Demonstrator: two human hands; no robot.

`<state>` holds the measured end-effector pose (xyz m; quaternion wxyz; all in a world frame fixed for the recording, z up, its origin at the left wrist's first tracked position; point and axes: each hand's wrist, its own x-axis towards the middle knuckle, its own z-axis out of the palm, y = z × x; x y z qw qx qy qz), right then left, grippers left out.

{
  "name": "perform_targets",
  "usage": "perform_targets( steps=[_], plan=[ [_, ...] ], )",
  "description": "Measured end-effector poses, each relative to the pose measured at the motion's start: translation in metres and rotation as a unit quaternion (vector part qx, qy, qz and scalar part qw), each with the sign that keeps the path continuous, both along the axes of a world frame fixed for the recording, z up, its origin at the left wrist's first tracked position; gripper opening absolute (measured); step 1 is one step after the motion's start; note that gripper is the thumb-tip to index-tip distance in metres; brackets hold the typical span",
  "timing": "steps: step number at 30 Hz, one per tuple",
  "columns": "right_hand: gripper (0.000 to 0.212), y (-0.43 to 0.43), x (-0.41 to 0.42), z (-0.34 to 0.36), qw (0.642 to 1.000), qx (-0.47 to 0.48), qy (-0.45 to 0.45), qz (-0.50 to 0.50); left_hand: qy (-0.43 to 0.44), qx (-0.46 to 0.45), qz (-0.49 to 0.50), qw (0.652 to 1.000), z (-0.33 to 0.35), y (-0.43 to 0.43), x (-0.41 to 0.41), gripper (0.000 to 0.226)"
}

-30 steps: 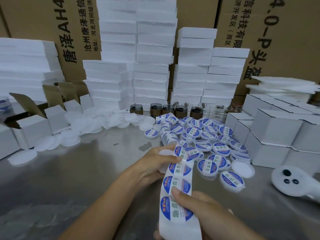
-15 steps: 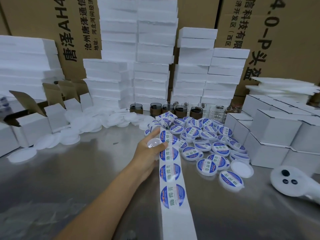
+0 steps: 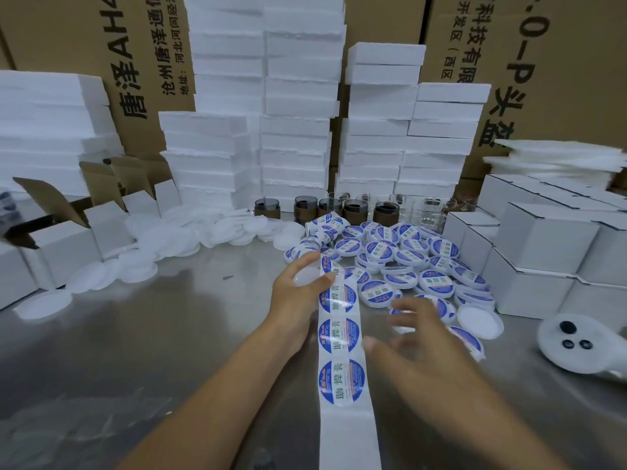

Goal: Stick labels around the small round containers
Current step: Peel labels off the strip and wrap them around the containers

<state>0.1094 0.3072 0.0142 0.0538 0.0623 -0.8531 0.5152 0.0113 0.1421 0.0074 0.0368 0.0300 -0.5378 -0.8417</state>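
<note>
Down the middle of the grey metal tabletop (image 3: 135,334) runs a long white backing strip of round blue-and-white labels (image 3: 341,334), its far end reaching a heap of labelled small round white containers (image 3: 407,259). The left hand (image 3: 295,293) curls its fingers round a plain white round container (image 3: 305,277), held against the strip's left edge toward its far part. The right hand (image 3: 417,337), blurred, hovers spread and empty just right of the strip. Peeling the next label seems the step in hand: the right hand should lift one edge cleanly while the left holds the container level, then press from centre outward to avoid creases. Open room lies toward the tabletop's left and near edges. Stacked white cardboard boxes (image 3: 543,239) crowd the right edge, a white handheld device (image 3: 583,344) lies near them, and an upturned white lid (image 3: 480,318) sits beside the heap.
</note>
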Motion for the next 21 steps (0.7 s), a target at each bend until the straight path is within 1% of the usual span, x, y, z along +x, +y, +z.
perform_targets(
  steps=[1, 2, 3, 4, 5, 8, 11, 12, 13, 15, 17, 19, 21],
  plan=[
    [0.046, -0.018, -0.013, 0.013, 0.999, -0.001, -0.040, -0.012, 0.002, 0.011, 0.003, 1.000, 0.000, 0.000, 0.000, 0.033],
    [0.049, -0.026, -0.024, 0.015, 0.998, -0.015, -0.068, 0.001, 0.003, 0.014, 0.007, 1.000, 0.000, 0.000, 0.000, 0.032],
    [0.049, -0.031, -0.034, 0.015, 0.995, -0.039, -0.092, 0.011, 0.003, 0.013, 0.012, 1.000, 0.001, 0.000, -0.001, 0.030],
    [0.046, -0.033, -0.044, 0.011, 0.990, -0.081, -0.116, 0.020, 0.004, 0.008, 0.016, 1.000, 0.001, -0.001, -0.001, 0.028],
    [0.042, -0.030, -0.051, 0.008, 0.987, -0.100, -0.124, 0.025, 0.002, 0.002, 0.017, 1.000, 0.001, -0.002, -0.003, 0.025],
    [0.030, -0.020, -0.070, 0.004, 0.991, -0.103, -0.076, 0.027, -0.017, -0.025, -0.007, 1.000, 0.003, -0.006, -0.006, 0.020],
    [0.028, -0.012, -0.080, -0.003, 0.991, -0.128, -0.029, -0.020, -0.023, -0.075, -0.087, 0.993, 0.000, -0.013, -0.006, 0.013],
    [0.028, -0.012, -0.082, -0.005, 0.991, -0.130, -0.020, -0.032, -0.014, -0.110, -0.106, 0.988, -0.002, -0.016, -0.005, 0.010],
    [0.028, -0.012, -0.083, -0.006, 0.991, -0.126, -0.013, -0.041, 0.000, -0.156, -0.113, 0.981, -0.004, -0.018, -0.005, 0.014],
    [0.030, -0.013, -0.084, -0.006, 0.992, -0.117, -0.001, -0.052, 0.030, -0.250, -0.105, 0.962, -0.006, -0.020, -0.005, 0.025],
    [0.034, -0.015, -0.083, -0.005, 0.993, -0.099, 0.022, -0.067, 0.059, -0.307, -0.086, 0.946, -0.006, -0.018, -0.004, 0.028],
    [0.040, -0.016, -0.079, -0.008, 0.992, -0.058, 0.067, -0.088, 0.065, -0.306, -0.073, 0.947, -0.007, -0.016, -0.004, 0.028],
    [0.044, -0.017, -0.073, -0.012, 0.988, -0.004, 0.128, -0.085, 0.057, -0.253, -0.062, 0.964, -0.007, -0.015, -0.005, 0.027]
  ],
)
